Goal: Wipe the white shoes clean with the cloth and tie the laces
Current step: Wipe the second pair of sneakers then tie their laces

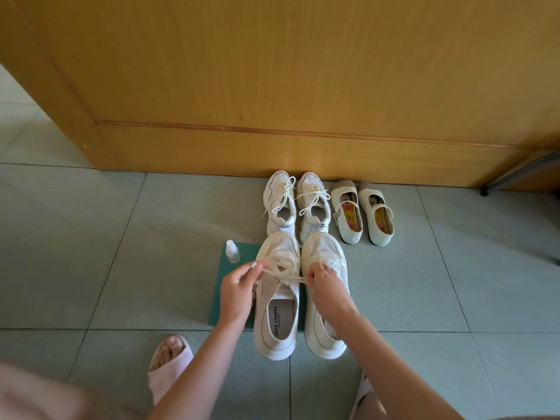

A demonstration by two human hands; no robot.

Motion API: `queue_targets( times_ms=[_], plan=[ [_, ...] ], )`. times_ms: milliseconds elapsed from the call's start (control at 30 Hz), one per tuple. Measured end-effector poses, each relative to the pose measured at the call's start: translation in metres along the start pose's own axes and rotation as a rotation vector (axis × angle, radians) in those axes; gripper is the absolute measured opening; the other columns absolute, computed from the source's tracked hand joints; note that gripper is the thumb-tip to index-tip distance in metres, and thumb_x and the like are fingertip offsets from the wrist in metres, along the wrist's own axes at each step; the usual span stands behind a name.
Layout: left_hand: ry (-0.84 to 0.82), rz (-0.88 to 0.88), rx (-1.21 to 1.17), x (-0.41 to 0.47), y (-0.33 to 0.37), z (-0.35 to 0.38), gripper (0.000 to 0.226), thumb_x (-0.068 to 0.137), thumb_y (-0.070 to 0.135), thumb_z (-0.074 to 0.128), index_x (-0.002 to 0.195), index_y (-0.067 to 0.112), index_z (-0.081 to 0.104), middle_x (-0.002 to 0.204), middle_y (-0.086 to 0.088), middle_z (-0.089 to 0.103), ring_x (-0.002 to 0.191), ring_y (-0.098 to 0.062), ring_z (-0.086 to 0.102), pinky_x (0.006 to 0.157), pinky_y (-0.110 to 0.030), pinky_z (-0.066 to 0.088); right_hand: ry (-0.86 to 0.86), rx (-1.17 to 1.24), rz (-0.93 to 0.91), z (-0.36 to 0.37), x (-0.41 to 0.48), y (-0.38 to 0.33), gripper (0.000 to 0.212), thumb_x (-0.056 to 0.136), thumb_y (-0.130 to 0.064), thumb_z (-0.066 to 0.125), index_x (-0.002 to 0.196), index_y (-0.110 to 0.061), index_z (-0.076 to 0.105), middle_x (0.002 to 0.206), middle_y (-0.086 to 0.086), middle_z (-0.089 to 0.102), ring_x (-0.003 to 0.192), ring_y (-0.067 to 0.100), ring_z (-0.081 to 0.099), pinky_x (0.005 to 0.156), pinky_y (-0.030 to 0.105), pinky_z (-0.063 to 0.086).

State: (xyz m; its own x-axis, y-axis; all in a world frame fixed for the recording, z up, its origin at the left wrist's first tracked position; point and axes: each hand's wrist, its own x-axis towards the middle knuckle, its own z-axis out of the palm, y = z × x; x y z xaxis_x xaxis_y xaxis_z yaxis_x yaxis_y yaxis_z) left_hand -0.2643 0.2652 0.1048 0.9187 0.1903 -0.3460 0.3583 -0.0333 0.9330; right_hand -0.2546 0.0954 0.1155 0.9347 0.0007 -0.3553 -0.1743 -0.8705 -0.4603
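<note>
On the tiled floor (121,237), a small clear bottle (232,251) stands on the far corner of a green cloth (218,310). The left hand (238,286) pinches one lace loop beside it. The laces (288,278) stretch across the white shoe with the printed insole (278,328), which lies on the cloth. The right hand (325,283) pinches the other lace end, above the second white shoe (325,247) just beside it

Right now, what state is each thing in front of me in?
Left hand, pinching a lace.
Right hand, pinching the other end.
Laces, pulled sideways, bow unfinished.
Far sneakers, bows tied.
Strap shoes, upright by the door.
Bottle, upright, capped.
Green cloth, flat under the near shoes.
</note>
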Motion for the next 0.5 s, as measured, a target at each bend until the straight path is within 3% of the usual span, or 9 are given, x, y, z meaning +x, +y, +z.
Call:
queue_targets(
  times_ms=[133, 233, 300, 367, 500],
  plan=[
    [0.011, -0.079, -0.059, -0.001, -0.003, 0.0, 0.015, 0.092, 0.017, 0.057, 0.092, 0.014, 0.072, 0.072, 0.004, 0.071, 0.073, -0.014, 0.065, 0.06, -0.025, 0.053, 0.017, -0.005, -0.031, 0.0, -0.003, -0.002, 0.02, 0.092, 0.004, 0.041, 0.106, -0.007, 0.051, 0.1, 0.006, 0.057, 0.082, 0.017, 0.054, 0.069, 0.025, 0.045],
    [0.019, -0.071, -0.013, 0.0, 0.002, -0.006, 0.01, 0.089, 0.015, 0.062, 0.096, 0.015, 0.07, 0.079, -0.004, 0.072, 0.066, -0.015, 0.064, 0.048, -0.017, 0.05, 0.033, 0.465, 0.105, -0.006, -0.007, -0.006, 0.008, 0.094, -0.007, 0.049, 0.095, -0.011, 0.056, 0.085, 0.007, 0.064, 0.072, 0.014, 0.058, 0.062, 0.02, 0.048],
    [0.024, -0.099, -0.049, 0.002, 0.005, -0.007, 0.011, 0.088, 0.009, 0.064, 0.095, 0.011, 0.071, 0.082, -0.008, 0.072, 0.066, -0.016, 0.063, 0.05, -0.018, 0.052, 0.056, 0.637, 0.141, -0.01, -0.009, -0.008, 0.01, 0.09, -0.006, 0.056, 0.097, -0.011, 0.06, 0.081, 0.006, 0.065, 0.066, 0.012, 0.058, 0.06, 0.017, 0.05],
    [0.018, -0.122, -0.041, 0.003, 0.005, -0.006, 0.011, 0.087, 0.007, 0.064, 0.095, 0.008, 0.072, 0.081, -0.009, 0.071, 0.068, -0.017, 0.064, 0.056, -0.021, 0.056, 0.035, 0.618, 0.121, -0.01, -0.009, -0.008, 0.018, 0.086, -0.005, 0.06, 0.103, -0.012, 0.062, 0.079, 0.001, 0.061, 0.068, 0.011, 0.057, 0.063, 0.018, 0.049],
    [-0.004, -0.03, 0.114, 0.004, 0.002, -0.011, 0.013, 0.087, 0.012, 0.065, 0.097, 0.007, 0.072, 0.07, -0.005, 0.07, 0.06, -0.017, 0.064, 0.064, -0.032, 0.059, 0.026, 0.376, 0.029, -0.012, -0.008, -0.006, 0.009, 0.087, -0.012, 0.063, 0.094, -0.012, 0.069, 0.074, -0.009, 0.06, 0.066, 0.002, 0.053, 0.059, 0.008, 0.039]
  ],
)
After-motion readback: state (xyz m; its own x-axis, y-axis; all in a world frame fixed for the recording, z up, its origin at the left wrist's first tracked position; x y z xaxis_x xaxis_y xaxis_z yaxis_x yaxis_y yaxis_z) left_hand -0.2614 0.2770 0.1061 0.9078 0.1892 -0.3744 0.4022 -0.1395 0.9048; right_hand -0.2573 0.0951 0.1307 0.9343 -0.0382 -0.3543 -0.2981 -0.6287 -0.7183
